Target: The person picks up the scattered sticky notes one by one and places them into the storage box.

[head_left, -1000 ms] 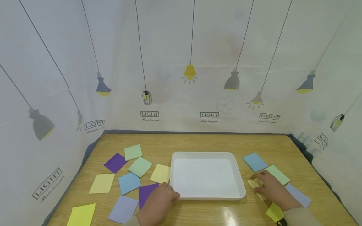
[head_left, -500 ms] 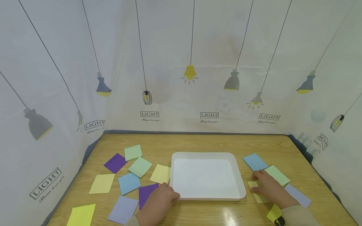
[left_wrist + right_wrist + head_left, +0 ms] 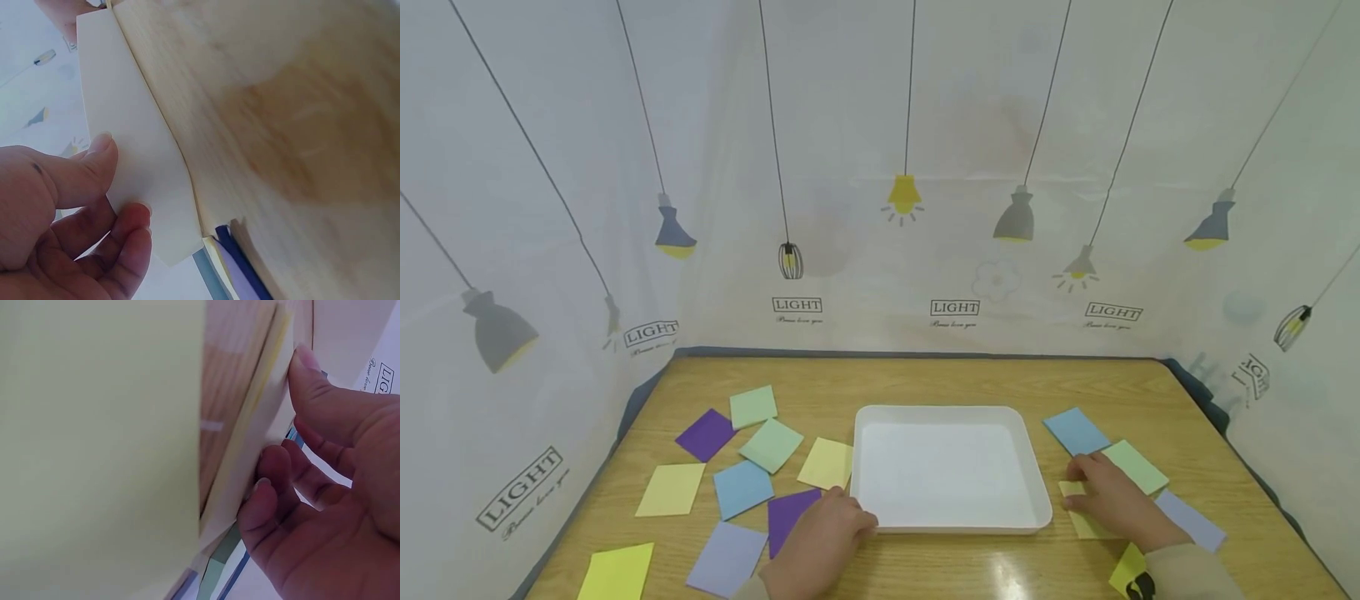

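My left hand (image 3: 820, 537) is at the near left corner of a white tray (image 3: 951, 527). In the left wrist view its thumb and curled fingers hold the tray wall (image 3: 140, 150). To the right of the tray, my right hand (image 3: 1108, 502) grips a pale yellow sticky note (image 3: 1084, 523) between thumb and fingers. The right wrist view shows that note (image 3: 253, 431) tilted edge-on, with the thumb (image 3: 319, 394) at one end and fingertips at the other. Part of the note is hidden under the hand.
Blue (image 3: 1077, 430), green (image 3: 1135, 465) and lavender (image 3: 1191, 518) notes lie around my right hand, with a bright yellow note (image 3: 1126, 568) by the wrist. Several coloured notes, including a purple one (image 3: 790, 508), spread left of the tray. A printed cloth wall (image 3: 880, 275) encloses the table (image 3: 917, 379).
The pale yellow note has turned under my right hand and sits squarer to the tray. My right fingers have shifted slightly left. The left hand and tray have stayed put.
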Tool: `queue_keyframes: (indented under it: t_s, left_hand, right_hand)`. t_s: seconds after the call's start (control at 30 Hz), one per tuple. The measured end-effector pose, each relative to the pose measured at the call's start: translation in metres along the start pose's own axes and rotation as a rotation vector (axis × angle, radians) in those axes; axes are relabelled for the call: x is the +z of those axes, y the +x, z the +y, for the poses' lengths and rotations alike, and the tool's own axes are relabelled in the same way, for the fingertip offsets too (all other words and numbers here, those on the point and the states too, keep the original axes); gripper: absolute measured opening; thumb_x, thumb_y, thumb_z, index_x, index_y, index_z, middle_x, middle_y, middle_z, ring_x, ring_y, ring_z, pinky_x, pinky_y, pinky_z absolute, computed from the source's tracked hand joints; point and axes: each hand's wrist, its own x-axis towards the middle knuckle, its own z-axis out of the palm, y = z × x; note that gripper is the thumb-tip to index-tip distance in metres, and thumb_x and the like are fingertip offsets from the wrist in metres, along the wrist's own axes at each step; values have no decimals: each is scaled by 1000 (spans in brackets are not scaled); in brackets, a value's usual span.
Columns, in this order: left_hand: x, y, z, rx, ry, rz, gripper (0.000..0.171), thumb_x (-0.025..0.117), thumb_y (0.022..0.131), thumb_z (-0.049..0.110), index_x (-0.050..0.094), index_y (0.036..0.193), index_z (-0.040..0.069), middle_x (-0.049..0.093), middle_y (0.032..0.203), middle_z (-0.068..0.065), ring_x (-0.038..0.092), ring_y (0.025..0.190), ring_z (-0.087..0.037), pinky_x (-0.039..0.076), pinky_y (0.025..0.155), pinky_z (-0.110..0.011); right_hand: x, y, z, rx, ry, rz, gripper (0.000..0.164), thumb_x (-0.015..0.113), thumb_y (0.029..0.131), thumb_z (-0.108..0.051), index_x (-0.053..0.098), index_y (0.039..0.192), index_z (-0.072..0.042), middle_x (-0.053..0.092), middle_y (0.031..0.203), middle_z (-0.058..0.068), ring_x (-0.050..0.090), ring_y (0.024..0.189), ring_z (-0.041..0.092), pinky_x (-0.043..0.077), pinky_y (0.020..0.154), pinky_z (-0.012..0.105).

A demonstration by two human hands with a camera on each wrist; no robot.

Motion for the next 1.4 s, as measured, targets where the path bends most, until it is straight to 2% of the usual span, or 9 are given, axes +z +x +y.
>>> queue_keyframes:
  t_s: [0.23, 0.4, 0.6, 0.77, 0.9, 1.0, 1.4]
  left_hand:
    - [1, 0, 0, 5, -10, 8, 16, 68, 76, 8, 73, 74, 23, 59, 64, 12, 39, 62, -3, 37, 57, -18]
    - [1, 0, 0, -15, -24, -17, 14, 67, 78, 10, 74, 78, 23, 61, 67, 11, 41, 64, -3, 40, 59, -18]
    - [-1, 0, 1, -16, -25, -15, 11, 67, 78, 14, 74, 78, 22, 60, 66, 12, 41, 65, -3, 40, 59, -19]
    - [-2, 0, 1, -3, -30, 3, 9, 68, 78, 15, 74, 77, 21, 59, 65, 12, 40, 65, -3, 39, 59, -19]
    - [-2, 0, 1, -1, -27, 6, 9, 68, 78, 14, 74, 77, 21, 59, 65, 12, 41, 65, -3, 40, 59, -19]
    - [-2, 0, 1, -2, -26, 5, 9, 68, 78, 15, 74, 77, 21, 59, 65, 12, 41, 65, -3, 40, 59, -19]
    - [-2, 0, 1, -21, -24, -10, 8, 68, 78, 15, 74, 78, 21, 60, 66, 11, 42, 65, -3, 41, 59, -19]
  right_hand:
    - [-1, 2, 2, 19, 18, -15, 42, 73, 73, -36, 54, 97, -6, 55, 97, 9, 53, 93, 27, 47, 81, 49]
    - [-1, 3, 3, 45, 10, -34, 44, 72, 73, -38, 57, 98, -5, 54, 98, 10, 53, 93, 26, 47, 81, 48]
    - [-5, 2, 0, 35, 15, -18, 39, 74, 71, -35, 56, 93, -8, 56, 93, 7, 52, 87, 21, 47, 78, 45]
    - [-10, 1, -2, 29, 38, -12, 33, 73, 74, -31, 55, 91, -9, 62, 92, 5, 55, 88, 22, 48, 78, 46]
    - [-13, 1, -2, -28, 22, -1, 17, 65, 82, -23, 60, 92, -10, 61, 86, 1, 53, 80, 18, 47, 71, 41]
    - [-15, 2, -4, -64, 28, -8, 8, 58, 88, -18, 62, 90, -11, 58, 78, -1, 46, 70, 16, 42, 63, 36]
    - [-30, 0, -25, -130, -3, 16, 18, 53, 91, -15, 50, 73, -15, 41, 65, -2, 36, 62, 13, 34, 58, 31]
